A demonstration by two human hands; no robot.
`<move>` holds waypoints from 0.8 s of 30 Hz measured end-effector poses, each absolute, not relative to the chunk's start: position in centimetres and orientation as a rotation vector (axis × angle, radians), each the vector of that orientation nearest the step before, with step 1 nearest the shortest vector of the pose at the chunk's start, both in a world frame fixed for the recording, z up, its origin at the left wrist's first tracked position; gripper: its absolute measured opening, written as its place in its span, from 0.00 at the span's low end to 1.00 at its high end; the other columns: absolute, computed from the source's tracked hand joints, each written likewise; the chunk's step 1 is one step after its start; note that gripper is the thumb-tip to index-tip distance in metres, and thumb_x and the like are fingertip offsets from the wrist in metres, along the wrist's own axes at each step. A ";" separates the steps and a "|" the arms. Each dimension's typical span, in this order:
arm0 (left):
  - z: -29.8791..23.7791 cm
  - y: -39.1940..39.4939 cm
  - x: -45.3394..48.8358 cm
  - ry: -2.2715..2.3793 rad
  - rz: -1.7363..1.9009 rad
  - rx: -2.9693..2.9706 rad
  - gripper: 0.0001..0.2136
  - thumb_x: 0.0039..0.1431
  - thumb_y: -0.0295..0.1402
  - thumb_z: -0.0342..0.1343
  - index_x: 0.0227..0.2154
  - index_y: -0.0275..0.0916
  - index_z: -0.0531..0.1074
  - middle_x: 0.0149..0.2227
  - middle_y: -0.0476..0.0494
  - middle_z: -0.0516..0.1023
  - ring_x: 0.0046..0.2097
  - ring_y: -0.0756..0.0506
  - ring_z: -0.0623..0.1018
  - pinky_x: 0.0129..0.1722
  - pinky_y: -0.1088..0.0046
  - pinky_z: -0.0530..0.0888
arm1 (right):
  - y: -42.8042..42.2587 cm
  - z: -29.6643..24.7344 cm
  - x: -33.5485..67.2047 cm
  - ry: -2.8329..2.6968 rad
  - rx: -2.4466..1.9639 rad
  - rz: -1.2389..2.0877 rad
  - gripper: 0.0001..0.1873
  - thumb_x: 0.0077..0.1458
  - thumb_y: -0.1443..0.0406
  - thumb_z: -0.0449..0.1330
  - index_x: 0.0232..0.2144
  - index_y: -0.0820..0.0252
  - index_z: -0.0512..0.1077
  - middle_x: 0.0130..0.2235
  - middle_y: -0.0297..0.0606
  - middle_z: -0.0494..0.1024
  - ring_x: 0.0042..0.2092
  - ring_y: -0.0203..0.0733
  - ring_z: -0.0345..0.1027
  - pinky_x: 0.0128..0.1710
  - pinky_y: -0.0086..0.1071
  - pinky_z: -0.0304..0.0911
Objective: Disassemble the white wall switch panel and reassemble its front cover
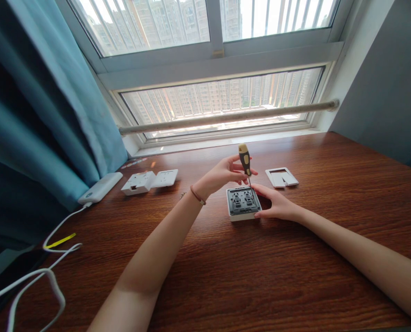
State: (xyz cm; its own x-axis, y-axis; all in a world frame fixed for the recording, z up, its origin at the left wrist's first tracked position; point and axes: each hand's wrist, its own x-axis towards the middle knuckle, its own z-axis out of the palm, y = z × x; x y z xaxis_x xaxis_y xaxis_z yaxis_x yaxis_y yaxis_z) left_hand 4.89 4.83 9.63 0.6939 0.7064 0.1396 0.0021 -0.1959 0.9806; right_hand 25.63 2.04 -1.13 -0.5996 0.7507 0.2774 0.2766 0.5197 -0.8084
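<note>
A square wall-switch body [242, 203] with a grey inner face and white rim lies on the wooden table [226, 276]. My left hand [222, 175] is closed around a small screwdriver [244, 161] with a yellow and black handle, held upright with its tip down in the switch body. My right hand [276, 203] rests on the table against the right side of the switch body, fingers curled around its edge and holding it still.
A white cover plate [281, 177] lies behind right. White switch parts [149, 180] lie behind left. A white power bank [100, 187] with white cables [49, 258] sits by the blue curtain [35, 115]. The window [219, 101] runs along the table's far edge.
</note>
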 end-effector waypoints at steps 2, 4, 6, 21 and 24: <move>9.7 4.6 5.2 0.619 0.721 1.687 0.21 0.48 0.30 0.58 0.47 0.34 0.64 0.37 0.39 0.76 0.29 0.51 0.73 0.28 0.73 0.69 | 2.0 -1.0 25.6 -2.138 -0.827 0.997 0.47 0.39 0.59 0.68 0.59 0.57 0.52 0.58 0.45 0.60 0.58 0.51 0.55 0.57 0.44 0.52; 9.5 4.4 5.7 0.721 0.744 1.748 0.20 0.45 0.32 0.60 0.43 0.33 0.68 0.32 0.42 0.75 0.26 0.52 0.72 0.26 0.74 0.68 | 2.0 -1.0 25.6 -2.139 -0.825 0.988 0.46 0.39 0.59 0.68 0.59 0.57 0.52 0.58 0.45 0.59 0.58 0.51 0.54 0.57 0.44 0.52; 9.1 4.3 6.3 0.837 0.778 1.819 0.17 0.43 0.33 0.62 0.37 0.32 0.71 0.27 0.46 0.73 0.25 0.53 0.70 0.24 0.75 0.67 | 2.1 -1.1 25.6 -2.140 -0.824 0.962 0.46 0.39 0.59 0.68 0.59 0.57 0.53 0.59 0.45 0.59 0.58 0.51 0.53 0.58 0.45 0.51; 9.3 4.3 6.1 0.674 0.831 1.581 0.19 0.49 0.28 0.58 0.45 0.32 0.65 0.41 0.36 0.75 0.25 0.55 0.72 0.26 0.76 0.69 | 2.1 -1.1 25.6 -2.136 -0.818 0.965 0.46 0.39 0.59 0.68 0.59 0.56 0.53 0.59 0.44 0.59 0.58 0.52 0.54 0.57 0.47 0.52; 9.4 4.4 5.8 0.647 0.796 1.566 0.18 0.49 0.27 0.57 0.45 0.32 0.65 0.43 0.35 0.74 0.29 0.52 0.75 0.29 0.75 0.72 | 2.1 -1.1 25.6 -2.133 -0.795 0.963 0.46 0.39 0.59 0.68 0.59 0.56 0.53 0.58 0.44 0.60 0.58 0.53 0.53 0.57 0.47 0.52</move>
State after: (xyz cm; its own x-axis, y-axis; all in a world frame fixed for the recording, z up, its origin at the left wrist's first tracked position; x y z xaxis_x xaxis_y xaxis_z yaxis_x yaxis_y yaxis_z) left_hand 5.84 4.45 9.37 0.6109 0.7808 0.1310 -0.0314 -0.1414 0.9894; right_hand 25.62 2.07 -1.08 -0.5991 0.7373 0.3123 0.2533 0.5444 -0.7997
